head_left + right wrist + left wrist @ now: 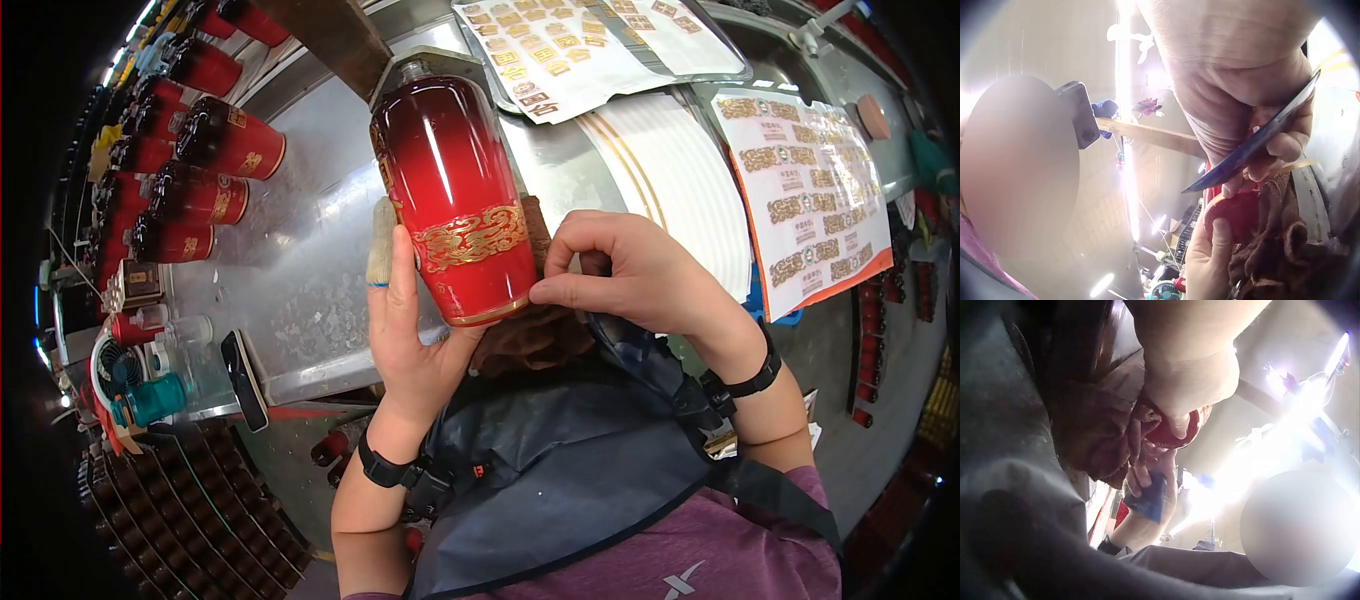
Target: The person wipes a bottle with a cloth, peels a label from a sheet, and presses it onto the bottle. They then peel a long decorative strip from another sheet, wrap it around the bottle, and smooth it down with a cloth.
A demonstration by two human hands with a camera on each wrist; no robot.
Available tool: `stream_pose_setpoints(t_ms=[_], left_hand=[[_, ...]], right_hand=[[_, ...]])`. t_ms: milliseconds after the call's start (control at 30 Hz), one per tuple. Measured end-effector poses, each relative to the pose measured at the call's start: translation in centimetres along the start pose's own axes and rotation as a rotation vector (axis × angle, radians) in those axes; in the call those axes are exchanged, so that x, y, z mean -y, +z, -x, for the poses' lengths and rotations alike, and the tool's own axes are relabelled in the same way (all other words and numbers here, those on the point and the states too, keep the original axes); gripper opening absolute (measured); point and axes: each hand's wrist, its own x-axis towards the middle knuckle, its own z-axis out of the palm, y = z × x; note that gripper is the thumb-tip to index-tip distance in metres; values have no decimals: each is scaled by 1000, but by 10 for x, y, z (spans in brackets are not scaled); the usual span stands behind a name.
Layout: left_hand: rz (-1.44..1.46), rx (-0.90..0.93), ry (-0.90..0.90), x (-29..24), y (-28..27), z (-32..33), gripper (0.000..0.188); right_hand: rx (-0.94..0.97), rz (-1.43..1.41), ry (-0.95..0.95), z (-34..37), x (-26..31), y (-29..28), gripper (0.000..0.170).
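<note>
A red bottle (455, 170) with a dark top and gold band lies tilted in the head view, neck away from the person. The left hand (410, 335) grips its lower left side, a beige cover (381, 245) on one finger. Thumb and forefinger of the right hand (625, 270) meet at the gold-rimmed base edge. Curled right fingers also hold a flat blue piece (1254, 147), seen edge-on in the right wrist view and flat (1149, 499) in the left wrist view. A thin yellow strip (1300, 165) shows near those fingers.
Several red bottles (230, 140) stand on the left of the metal table (310, 290). A phone (245, 380) lies at its near edge. Gold label sheets (800, 190), white striped sheets (650, 170) and a tray (735, 60) are on the right. Brown cloth (1091, 431) lies beneath the bottle.
</note>
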Motion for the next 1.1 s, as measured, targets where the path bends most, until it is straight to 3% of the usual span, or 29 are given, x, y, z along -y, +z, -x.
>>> stream_pose_setpoints(t_ms=[900, 1000, 1067, 1100], left_hand=[[188, -21, -55, 9, 6, 7, 89], [96, 1, -71, 6, -1, 14, 80], [-66, -25, 146, 6, -13, 26, 63], [-70, -21, 149, 4, -19, 32, 63]], right_hand=[[19, 8, 27, -3, 4, -1, 21], [28, 40, 24, -6, 4, -2, 22], [34, 28, 33, -8, 4, -4, 23], [45, 18, 45, -8, 3, -3, 23]])
